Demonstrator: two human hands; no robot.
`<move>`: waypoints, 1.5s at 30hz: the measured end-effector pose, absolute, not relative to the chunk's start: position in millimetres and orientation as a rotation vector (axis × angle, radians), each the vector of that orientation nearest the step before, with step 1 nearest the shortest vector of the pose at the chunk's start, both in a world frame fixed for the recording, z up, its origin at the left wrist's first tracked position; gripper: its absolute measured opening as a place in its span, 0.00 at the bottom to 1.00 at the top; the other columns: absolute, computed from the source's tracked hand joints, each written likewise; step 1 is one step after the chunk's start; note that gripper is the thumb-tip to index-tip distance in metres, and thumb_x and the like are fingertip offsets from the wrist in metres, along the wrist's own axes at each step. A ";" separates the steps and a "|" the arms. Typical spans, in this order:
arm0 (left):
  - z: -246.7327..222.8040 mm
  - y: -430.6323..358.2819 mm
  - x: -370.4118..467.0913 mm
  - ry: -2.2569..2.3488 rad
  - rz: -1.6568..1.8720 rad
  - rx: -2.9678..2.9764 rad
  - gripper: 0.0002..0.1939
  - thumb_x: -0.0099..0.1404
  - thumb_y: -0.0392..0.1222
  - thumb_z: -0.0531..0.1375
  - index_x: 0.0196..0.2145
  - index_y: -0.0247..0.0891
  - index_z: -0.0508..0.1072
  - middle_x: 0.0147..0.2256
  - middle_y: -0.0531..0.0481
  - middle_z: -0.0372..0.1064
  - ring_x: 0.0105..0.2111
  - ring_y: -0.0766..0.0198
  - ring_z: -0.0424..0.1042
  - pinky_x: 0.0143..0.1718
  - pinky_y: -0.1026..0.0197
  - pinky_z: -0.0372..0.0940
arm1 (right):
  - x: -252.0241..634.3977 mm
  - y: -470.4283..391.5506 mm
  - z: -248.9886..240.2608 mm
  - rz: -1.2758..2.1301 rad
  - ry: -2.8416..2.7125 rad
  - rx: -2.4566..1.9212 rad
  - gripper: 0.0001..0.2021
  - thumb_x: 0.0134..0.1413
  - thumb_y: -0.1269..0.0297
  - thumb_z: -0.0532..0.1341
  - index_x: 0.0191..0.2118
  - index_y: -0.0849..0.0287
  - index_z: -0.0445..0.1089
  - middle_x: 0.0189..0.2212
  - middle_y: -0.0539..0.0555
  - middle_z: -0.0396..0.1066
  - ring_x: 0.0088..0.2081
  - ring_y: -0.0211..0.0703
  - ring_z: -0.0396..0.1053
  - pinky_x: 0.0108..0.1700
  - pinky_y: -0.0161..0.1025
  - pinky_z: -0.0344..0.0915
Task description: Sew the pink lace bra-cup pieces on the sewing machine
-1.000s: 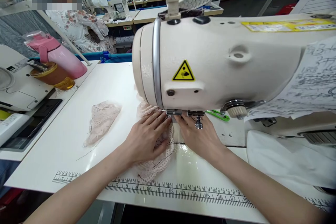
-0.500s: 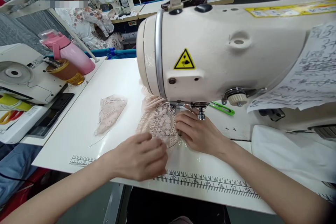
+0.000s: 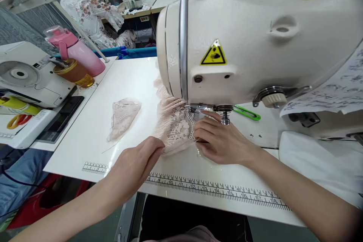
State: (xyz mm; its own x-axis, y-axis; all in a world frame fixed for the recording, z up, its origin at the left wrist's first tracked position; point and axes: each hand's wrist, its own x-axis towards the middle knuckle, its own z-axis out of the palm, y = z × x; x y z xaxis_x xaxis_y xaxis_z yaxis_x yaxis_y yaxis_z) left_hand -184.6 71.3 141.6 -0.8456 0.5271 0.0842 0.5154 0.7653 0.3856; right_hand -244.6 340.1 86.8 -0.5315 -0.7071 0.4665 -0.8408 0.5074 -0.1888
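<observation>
A gathered piece of pale pink lace fabric lies on the white table under the sewing machine head. My left hand is closed, pinching the near left edge of the lace between thumb and fingers. That near edge runs fairly taut toward my right hand, whose curled fingers grip the lace's right edge just beside the presser foot. The needle tip cannot be made out. A separate small lace piece with a loose thread rests flat to the left.
A printed ruler scale runs along the table's front edge. Behind my right hand lies a green thread snipper; white cloth is at right. At left stand a pink bottle, an amber cup and another machine. A person sits beyond.
My left hand has moved left and now pinches the lace's near edge, which is drawn straighter. My right hand stays by the presser foot. The view has shifted slightly.
</observation>
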 end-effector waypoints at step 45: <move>93.8 104.2 -259.2 2.902 0.375 1.772 0.11 0.70 0.42 0.52 0.43 0.32 0.69 0.54 0.34 0.69 0.56 0.50 0.68 0.51 0.53 0.71 | -243.8 335.9 73.1 0.511 -2.417 1.231 0.14 0.64 0.74 0.53 0.42 0.53 0.75 0.35 0.48 0.77 0.40 0.36 0.74 0.40 0.32 0.72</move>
